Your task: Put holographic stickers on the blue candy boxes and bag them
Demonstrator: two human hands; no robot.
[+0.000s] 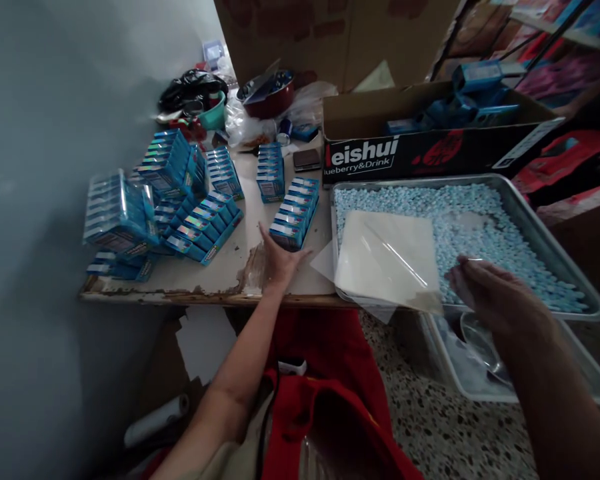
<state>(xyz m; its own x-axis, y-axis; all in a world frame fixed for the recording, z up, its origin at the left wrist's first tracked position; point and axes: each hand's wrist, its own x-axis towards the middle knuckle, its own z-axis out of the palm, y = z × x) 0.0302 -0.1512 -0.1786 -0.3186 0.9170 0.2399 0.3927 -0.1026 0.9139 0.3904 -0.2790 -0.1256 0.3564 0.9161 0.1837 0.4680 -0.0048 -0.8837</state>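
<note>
My left hand (281, 263) is spread at the near end of a row of small blue boxes (295, 210), thumb to the right and a finger to the left. It looks to touch the end box without closing round the row. My right hand (495, 290) hovers over the near edge of a metal tray (597, 303) full of small pale blue pieces (520, 240). Its fingertips are pinched together, with a thin shiny edge at them that I cannot make out. Left of that hand, a stack of cream, glossy plastic sheets (387, 257) lies across the tray.
More blue box packs (205, 227) are piled at the left, some in clear wrap (117, 207). A black carton (430, 150) holding blue packs stands behind the tray. A red bowl (267, 97) and a green bowl (214, 113) sit farther back. Below the tray is a pale bin (455, 373).
</note>
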